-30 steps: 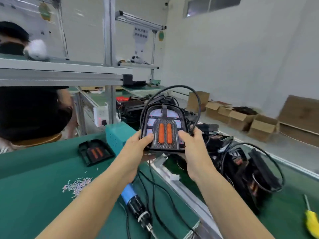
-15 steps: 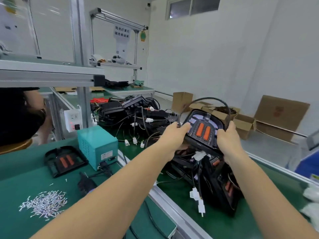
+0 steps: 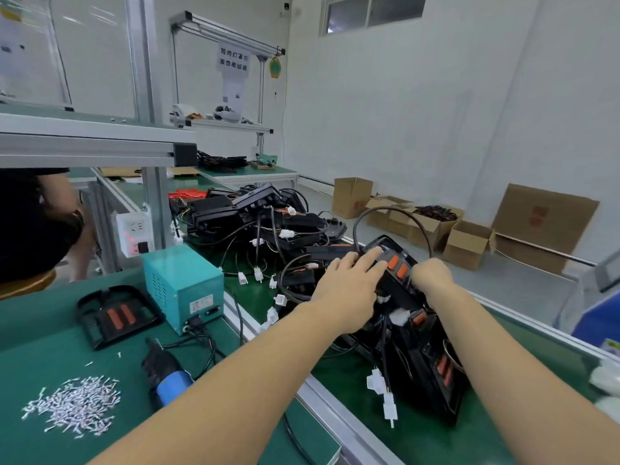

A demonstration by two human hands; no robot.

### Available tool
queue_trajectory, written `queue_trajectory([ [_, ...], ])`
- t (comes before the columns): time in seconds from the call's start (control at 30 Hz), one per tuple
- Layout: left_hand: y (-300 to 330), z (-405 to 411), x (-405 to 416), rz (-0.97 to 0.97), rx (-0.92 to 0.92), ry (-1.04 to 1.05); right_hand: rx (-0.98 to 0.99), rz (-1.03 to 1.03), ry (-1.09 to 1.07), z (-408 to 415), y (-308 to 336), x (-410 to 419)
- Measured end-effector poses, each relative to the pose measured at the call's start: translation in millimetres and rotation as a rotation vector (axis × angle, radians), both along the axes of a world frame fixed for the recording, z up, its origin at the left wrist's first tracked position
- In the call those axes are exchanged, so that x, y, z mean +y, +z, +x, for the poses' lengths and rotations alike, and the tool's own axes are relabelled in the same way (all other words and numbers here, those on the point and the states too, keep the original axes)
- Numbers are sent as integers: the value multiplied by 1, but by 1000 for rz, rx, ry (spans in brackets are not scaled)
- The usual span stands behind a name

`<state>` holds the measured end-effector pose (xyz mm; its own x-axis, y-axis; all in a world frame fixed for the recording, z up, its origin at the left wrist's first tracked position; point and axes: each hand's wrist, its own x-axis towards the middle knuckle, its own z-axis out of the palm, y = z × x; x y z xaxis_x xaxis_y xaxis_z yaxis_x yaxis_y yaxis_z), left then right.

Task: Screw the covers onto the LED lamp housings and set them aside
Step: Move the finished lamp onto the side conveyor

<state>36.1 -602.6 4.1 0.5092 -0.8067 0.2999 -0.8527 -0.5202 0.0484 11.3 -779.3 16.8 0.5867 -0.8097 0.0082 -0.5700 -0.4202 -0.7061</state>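
Observation:
A black LED lamp housing [image 3: 397,266] with two orange strips and a looped black cable lies tilted on top of a pile of finished lamps [image 3: 426,360] on the green conveyor belt. My left hand [image 3: 349,283] rests on its left side with fingers stretched over the top. My right hand [image 3: 431,275] grips its right edge with curled fingers. Another lamp housing [image 3: 114,315] lies flat on the green bench at the left. A heap of small silver screws [image 3: 72,406] lies near the bench's front left. A blue and black electric screwdriver [image 3: 166,375] lies beside the screws.
A teal power box [image 3: 183,285] stands at the bench's edge. More black lamps with white connectors [image 3: 265,226] are piled further along the belt. An aluminium rail [image 3: 335,411] separates bench and belt. A person in black [image 3: 30,223] sits at the left. Cardboard boxes [image 3: 466,245] stand on the floor.
Both hands carried the lamp housing from in front of me rightward and down onto the pile on the belt. The head view swung right with it.

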Motion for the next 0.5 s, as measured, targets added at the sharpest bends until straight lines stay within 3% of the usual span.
queue_trajectory([
  [0.2, -11, -3, -10, 88, -29, -18, 121, -267, 194, 11, 2, 4],
  [0.5, -21, -12, 4, 31, 85, -51, 233, -343, 354, 15, -7, 4],
])
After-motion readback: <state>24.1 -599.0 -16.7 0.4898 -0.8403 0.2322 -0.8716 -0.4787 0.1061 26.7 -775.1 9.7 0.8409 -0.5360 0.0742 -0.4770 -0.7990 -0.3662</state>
